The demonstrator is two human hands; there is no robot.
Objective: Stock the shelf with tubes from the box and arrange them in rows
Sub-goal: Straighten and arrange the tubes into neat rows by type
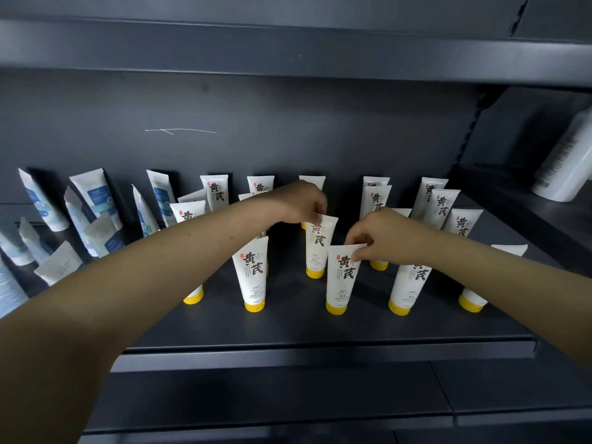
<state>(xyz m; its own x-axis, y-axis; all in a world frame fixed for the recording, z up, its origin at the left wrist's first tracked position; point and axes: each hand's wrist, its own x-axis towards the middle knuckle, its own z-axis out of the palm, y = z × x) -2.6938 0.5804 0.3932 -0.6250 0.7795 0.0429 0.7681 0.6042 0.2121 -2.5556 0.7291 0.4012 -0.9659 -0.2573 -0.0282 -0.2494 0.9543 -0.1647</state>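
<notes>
At nine o'clock of the view a cluster of blue-and-white tubes leans loosely against the back panel, tilted and out of line, and I judge this to be stock not yet tidied. From there toward the centre the dark shelf carries the yellow-capped tubes. Each stands on its cap with the crimped end up and the label facing out, so they stand steady and can be read from the front. They form files running from six o'clock back toward twelve. Near the centre the left hand reaches in and pinches the crimped top of a second-row tube, thumb and fingers closed on the flat seal. That edge probably lets the tube be steered without knocking its neighbours. At four o'clock from it, the right hand pinches the top corner of the front-row tube, which stands just before the other, apparently to square the pair into one file. Toward three o'clock more files stand, the nearest partly hidden by the right forearm. At two o'clock a white bottle leans in the neighbouring bay. The box is not in view.
</notes>
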